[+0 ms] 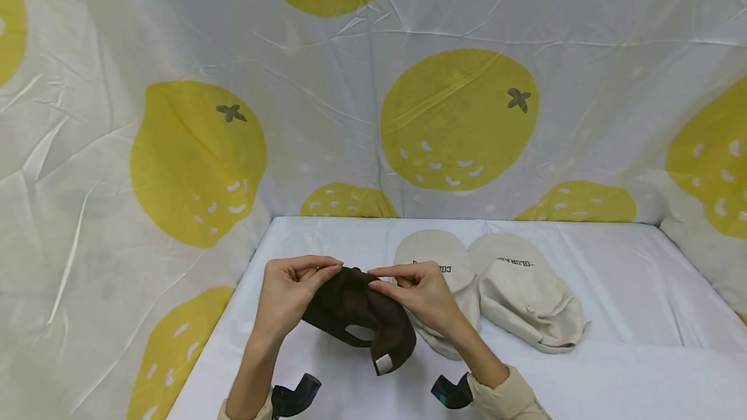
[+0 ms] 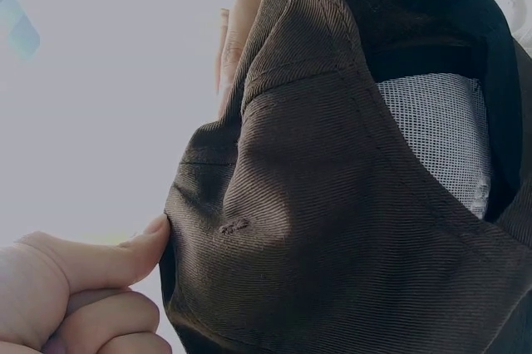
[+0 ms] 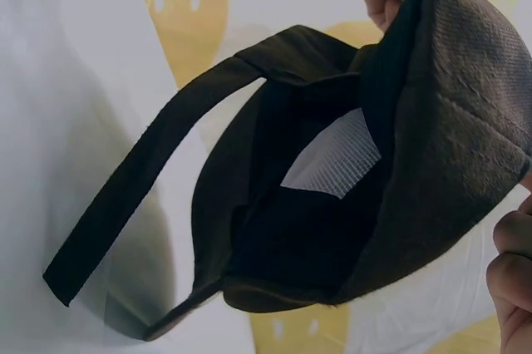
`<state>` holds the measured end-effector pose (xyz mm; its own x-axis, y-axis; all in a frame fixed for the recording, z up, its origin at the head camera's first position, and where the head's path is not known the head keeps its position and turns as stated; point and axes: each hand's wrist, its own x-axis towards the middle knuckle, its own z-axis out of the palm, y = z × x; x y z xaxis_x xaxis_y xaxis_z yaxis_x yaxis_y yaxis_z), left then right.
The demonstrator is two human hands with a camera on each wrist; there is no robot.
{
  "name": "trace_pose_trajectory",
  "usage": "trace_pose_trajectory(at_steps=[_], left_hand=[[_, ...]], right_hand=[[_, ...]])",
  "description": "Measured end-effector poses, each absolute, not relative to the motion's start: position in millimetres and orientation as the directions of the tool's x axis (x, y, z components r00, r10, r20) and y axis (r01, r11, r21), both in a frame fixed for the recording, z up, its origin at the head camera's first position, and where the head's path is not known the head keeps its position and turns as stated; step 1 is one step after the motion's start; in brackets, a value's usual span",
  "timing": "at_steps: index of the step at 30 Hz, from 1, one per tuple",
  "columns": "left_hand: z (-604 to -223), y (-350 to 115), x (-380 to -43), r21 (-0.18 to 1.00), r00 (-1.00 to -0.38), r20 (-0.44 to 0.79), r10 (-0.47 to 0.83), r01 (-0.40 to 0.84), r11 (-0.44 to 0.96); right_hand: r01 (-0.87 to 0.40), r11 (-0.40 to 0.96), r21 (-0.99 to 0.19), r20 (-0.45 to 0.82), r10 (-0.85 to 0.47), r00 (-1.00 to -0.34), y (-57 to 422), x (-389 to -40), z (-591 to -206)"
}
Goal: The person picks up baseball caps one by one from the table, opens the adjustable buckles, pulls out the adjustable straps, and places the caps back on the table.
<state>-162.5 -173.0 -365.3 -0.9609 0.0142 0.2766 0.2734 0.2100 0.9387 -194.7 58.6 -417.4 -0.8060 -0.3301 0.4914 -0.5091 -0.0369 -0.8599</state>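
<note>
A dark brown cap (image 1: 356,306) hangs above the white table between both hands. My left hand (image 1: 286,293) pinches the cap's upper left edge between thumb and fingers. On the other side, my right hand (image 1: 428,297) pinches the upper right edge, near the left hand's fingertips. The cap's opening faces down toward me, and a strap with a pale tag (image 1: 383,363) droops at its lower right. Inside, a white mesh patch (image 3: 337,154) shows in the right wrist view. Stitched seams and a small eyelet (image 2: 235,226) mark the brown cloth in the left wrist view.
Two cream caps with dark lettering lie side by side beyond my right hand, one nearer (image 1: 434,251) and one farther right (image 1: 525,284). A lemon-print curtain (image 1: 327,115) hangs behind the table (image 1: 618,381). Dark wrist devices (image 1: 297,396) show near both sleeves.
</note>
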Motion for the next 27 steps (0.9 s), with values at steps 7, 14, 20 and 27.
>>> trace_pose_trajectory(at_steps=[7, 14, 20, 27], left_hand=[[-366, -173, -162, 0.935, -0.960, 0.280, 0.008, 0.275, 0.222], [-365, -174, -163, 0.921, -0.951, 0.308, 0.022, 0.304, 0.243], [-363, -175, -165, 0.903, -0.942, 0.337, 0.013, 0.327, 0.277], [-359, -181, -176, 0.888, -0.930, 0.367, 0.002, 0.351, 0.296]], right_hand=[[-0.534, -0.047, -0.844, 0.520, -0.318, -0.793, 58, -194, -417], [-0.504, -0.076, -0.861, 0.499, -0.325, -0.803, 61, -195, -413], [-0.492, -0.063, -0.868, 0.484, -0.327, -0.812, 61, -198, -408], [-0.483, 0.027, -0.875, 0.448, -0.329, -0.831, 56, -210, -393]])
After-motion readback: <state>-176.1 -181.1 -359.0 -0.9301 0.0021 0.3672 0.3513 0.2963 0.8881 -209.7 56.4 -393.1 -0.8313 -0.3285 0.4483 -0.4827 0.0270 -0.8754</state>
